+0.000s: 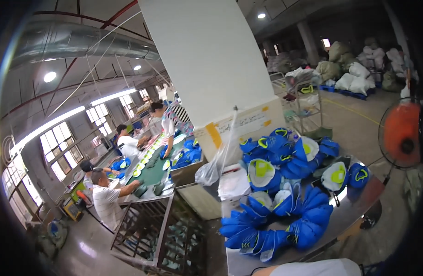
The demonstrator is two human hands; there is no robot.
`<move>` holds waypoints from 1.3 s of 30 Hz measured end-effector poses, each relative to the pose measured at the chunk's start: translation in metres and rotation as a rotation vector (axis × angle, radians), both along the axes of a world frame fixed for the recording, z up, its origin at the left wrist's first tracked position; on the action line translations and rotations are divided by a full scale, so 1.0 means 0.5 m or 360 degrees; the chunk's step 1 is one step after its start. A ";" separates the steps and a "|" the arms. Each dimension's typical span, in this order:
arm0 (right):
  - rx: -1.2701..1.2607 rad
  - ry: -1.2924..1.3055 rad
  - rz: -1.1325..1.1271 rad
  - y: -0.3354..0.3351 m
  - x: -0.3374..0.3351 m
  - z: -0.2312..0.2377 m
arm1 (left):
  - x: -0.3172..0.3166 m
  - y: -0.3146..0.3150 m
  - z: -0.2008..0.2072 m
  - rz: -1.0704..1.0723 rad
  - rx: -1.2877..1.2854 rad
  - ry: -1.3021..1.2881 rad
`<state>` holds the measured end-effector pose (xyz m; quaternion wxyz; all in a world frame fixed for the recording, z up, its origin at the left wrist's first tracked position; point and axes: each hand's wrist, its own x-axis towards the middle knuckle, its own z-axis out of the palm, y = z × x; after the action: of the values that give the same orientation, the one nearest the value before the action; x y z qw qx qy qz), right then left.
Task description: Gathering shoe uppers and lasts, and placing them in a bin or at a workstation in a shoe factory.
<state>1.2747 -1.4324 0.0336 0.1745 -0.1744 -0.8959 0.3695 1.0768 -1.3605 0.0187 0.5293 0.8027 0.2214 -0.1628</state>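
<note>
Neither of my hands shows in the head view. At the lower edge is a white cloth [322, 267] with a bit of bare skin beside it, cut off by the frame. Just beyond it stands a shiny metal-topped table [239, 262]. On its near part, blue shoe uppers [308, 225] stand side by side in a curved row. Farther back lies a heap of blue shoe uppers [285, 152] with white and yellow-green linings. One upper with a white lining [334, 176] lies near the right side.
A white pillar [211, 60] rises behind the table, with a clear plastic bag [211, 172] and papers [234, 184] near its foot. An orange fan [401, 133] stands right. At left, several people work along a green conveyor [151, 172] beside a metal rack [163, 230]. White sacks [356, 80] are piled far right.
</note>
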 end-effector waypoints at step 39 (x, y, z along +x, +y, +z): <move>-0.0627 -0.1080 0.1897 -0.280 -0.340 -0.194 | -0.131 -0.801 -0.158 0.2177 -0.0636 -0.0665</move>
<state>1.1045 -1.5724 -0.0633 -0.3804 0.2113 -0.7602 0.4824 1.0115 -1.7610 -0.0602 0.6796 0.3882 0.5326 0.3222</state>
